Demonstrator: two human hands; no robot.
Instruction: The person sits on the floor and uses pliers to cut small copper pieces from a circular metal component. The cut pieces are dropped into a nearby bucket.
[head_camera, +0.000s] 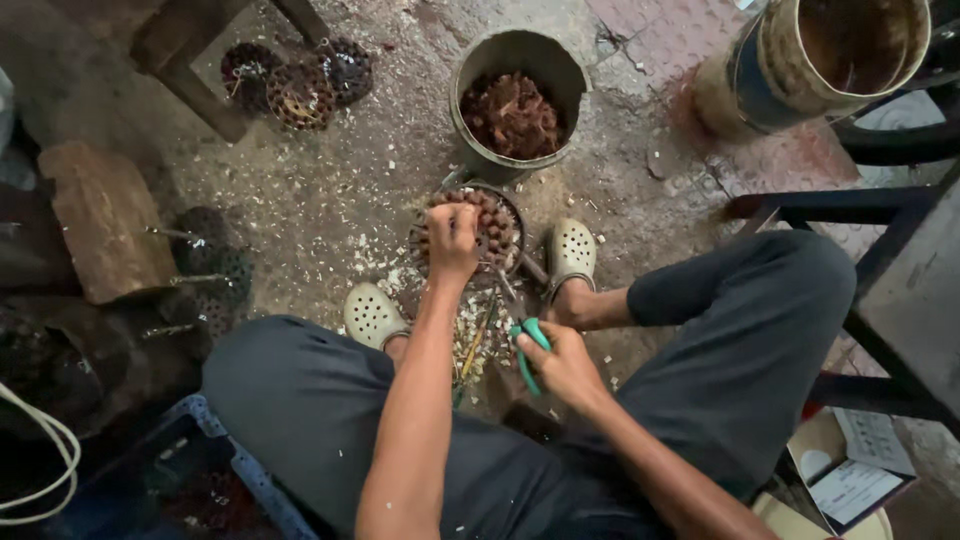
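Seated worker seen from above, knees apart, over a littered concrete floor (330, 190). Two cylindrical metal buckets are present: a rust-streaked empty one tipped on its side (800, 60) at upper right, and an upright grey one holding reddish-brown scraps (515, 100) just beyond the work. Between two pale perforated clogs (372, 315) lies one shallow round wire basket of small brown nut-like pieces (490, 235); three or more dark perforated discs (295, 85) lie well apart at upper left, and others at the left are too shadowed to count. The left hand (453, 240) is closed in a fist over pieces at the basket's near edge; exactly what it grips cannot be told. The right hand (565, 365) is wrapped around one green-handled cutting tool (527, 350), whose blade end points toward the basket. Probable hazards: the blade lies near the left forearm and bare ankles, so a slip could cut; the loose pale shavings (470, 335) underfoot could let the basket shift or tip.
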